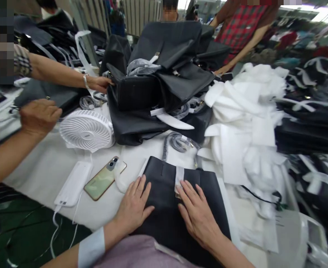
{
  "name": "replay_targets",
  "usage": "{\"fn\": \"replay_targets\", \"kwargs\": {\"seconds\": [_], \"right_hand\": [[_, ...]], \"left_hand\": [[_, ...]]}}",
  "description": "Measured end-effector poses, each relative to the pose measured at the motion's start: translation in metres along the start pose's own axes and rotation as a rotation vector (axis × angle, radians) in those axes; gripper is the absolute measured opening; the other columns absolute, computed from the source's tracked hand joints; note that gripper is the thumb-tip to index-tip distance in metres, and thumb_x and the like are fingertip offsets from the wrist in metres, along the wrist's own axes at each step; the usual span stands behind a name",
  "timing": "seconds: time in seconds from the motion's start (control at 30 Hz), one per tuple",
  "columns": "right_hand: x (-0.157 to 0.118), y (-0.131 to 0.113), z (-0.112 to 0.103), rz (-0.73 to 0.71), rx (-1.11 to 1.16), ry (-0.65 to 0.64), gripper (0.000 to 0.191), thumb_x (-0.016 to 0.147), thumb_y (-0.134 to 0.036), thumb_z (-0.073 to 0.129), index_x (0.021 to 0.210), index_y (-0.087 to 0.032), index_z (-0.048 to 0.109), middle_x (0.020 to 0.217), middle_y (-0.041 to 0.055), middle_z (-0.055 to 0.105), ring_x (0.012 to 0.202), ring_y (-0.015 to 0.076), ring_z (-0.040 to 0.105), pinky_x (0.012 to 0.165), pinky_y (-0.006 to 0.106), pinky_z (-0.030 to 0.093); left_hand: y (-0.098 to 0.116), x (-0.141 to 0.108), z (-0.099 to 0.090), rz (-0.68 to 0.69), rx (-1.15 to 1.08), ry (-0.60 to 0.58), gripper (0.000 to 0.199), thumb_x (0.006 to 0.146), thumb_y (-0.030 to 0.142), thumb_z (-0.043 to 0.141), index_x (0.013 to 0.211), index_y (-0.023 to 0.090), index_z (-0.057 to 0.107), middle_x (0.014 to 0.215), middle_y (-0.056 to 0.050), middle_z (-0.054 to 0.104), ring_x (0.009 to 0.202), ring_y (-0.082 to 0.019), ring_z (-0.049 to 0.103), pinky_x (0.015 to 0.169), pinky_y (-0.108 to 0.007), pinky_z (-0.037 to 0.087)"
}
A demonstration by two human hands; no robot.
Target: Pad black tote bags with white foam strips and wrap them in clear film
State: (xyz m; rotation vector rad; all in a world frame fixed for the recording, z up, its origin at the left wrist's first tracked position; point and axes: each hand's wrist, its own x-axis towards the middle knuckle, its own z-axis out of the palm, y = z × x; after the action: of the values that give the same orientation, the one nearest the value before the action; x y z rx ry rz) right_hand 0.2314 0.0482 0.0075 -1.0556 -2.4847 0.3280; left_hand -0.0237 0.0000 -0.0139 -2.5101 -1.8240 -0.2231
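A black handbag [164, 223] lies flat on the pale table in front of me, its top edge facing away. My left hand [134, 204] rests on the bag's left side, fingers spread. My right hand [196, 210] lies flat across its middle, fingertips at a white protective strip [180, 175] that runs down over the top edge to a small metal clasp, partly under my fingers. Just beyond the bag, a wrapped strap [180, 142] sits coiled in clear plastic.
Left of the bag are a green phone [105, 178], a white power bank [73, 184] with cable and a white fan [86, 130]. Black bags [164, 85] pile up ahead; a co-worker's hand [99, 83] touches them. White foam sheets [236, 141] heap at right. Another co-worker's hand [222, 70] is behind.
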Motion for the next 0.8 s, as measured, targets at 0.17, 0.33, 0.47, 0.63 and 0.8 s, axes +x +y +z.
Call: {"fn": "replay_targets", "kwargs": {"seconds": [0.17,0.33,0.47,0.63,0.8], "right_hand": [[-0.058,-0.016,0.021,0.093,-0.146,-0.164,0.072,0.089,-0.032,0.06,0.151,-0.015,0.026,0.153,0.0183,0.033,0.138,0.0355,0.034,0.107,0.059,0.038],[-0.062,-0.024,0.043,0.189,-0.082,-0.143,0.066,0.091,-0.033,0.058,0.148,-0.015,0.031,0.154,0.0162,0.032,0.142,0.0309,0.027,0.114,0.052,0.034],[-0.058,-0.028,0.037,0.224,-0.04,-0.098,0.061,0.094,-0.038,0.053,0.147,-0.016,0.034,0.153,0.0153,0.034,0.143,0.0287,0.027,0.116,0.051,0.031],[-0.074,-0.033,0.03,0.224,0.134,0.106,0.047,0.093,-0.018,0.044,0.14,-0.016,0.045,0.143,0.0139,0.049,0.134,0.0253,0.042,0.112,0.049,0.039],[-0.141,-0.015,0.01,1.005,0.467,0.915,0.026,0.085,-0.039,0.064,0.101,-0.02,0.067,0.089,0.0071,0.071,0.074,0.0203,0.067,0.063,0.031,0.058]], "left_hand": [[-0.006,-0.002,0.003,0.045,0.025,0.04,0.068,0.089,0.044,0.054,0.145,0.011,0.035,0.157,-0.022,0.021,0.143,-0.037,0.028,0.109,-0.051,0.038],[-0.009,-0.003,0.008,0.079,0.108,0.089,0.064,0.092,0.046,0.047,0.142,0.007,0.041,0.155,-0.024,0.026,0.141,-0.041,0.028,0.11,-0.062,0.03],[0.022,0.008,0.006,0.182,0.129,0.115,0.066,0.093,0.049,0.041,0.145,0.008,0.037,0.155,-0.021,0.029,0.143,-0.042,0.024,0.11,-0.07,0.02],[0.071,0.014,0.015,0.486,0.069,0.042,0.068,0.09,0.05,0.048,0.149,0.021,0.03,0.155,-0.01,0.034,0.141,-0.033,0.031,0.113,-0.06,0.026],[0.072,0.013,0.024,0.503,0.086,0.017,0.065,0.092,0.045,0.047,0.15,0.02,0.03,0.156,-0.011,0.031,0.139,-0.033,0.034,0.111,-0.061,0.028]]}}
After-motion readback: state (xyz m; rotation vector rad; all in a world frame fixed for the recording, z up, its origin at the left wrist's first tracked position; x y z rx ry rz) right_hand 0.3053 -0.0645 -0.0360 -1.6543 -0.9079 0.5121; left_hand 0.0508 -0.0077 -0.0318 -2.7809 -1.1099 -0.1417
